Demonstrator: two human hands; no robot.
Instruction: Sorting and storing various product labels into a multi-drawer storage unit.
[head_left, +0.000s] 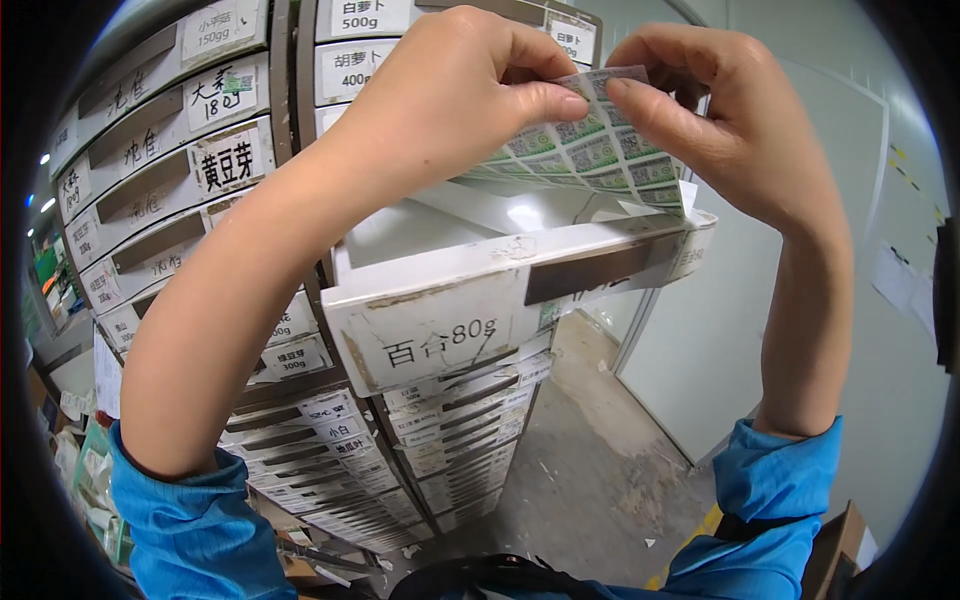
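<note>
Both my hands pinch the top edge of a sheet of green-and-white printed labels [590, 150], raised over a pulled-out white drawer [440, 325]. My left hand [490, 85] grips the sheet with thumb and fingers near the middle of that edge. My right hand [700, 110] has its thumb pressed on the sheet's right corner, its other fingers partly hidden behind. The labels stand in a grid, and the sheet hangs tilted, its lower part reaching into the drawer. Paper lies inside the drawer, mostly hidden by my left forearm and the sheet.
Tall cabinets of shallow labelled drawers [225, 165] stand at the left and below the open drawer. A pale wall panel [730, 330] rises on the right. The grey floor [590, 470] has paper scraps on it. A cardboard box [835, 545] sits at the lower right.
</note>
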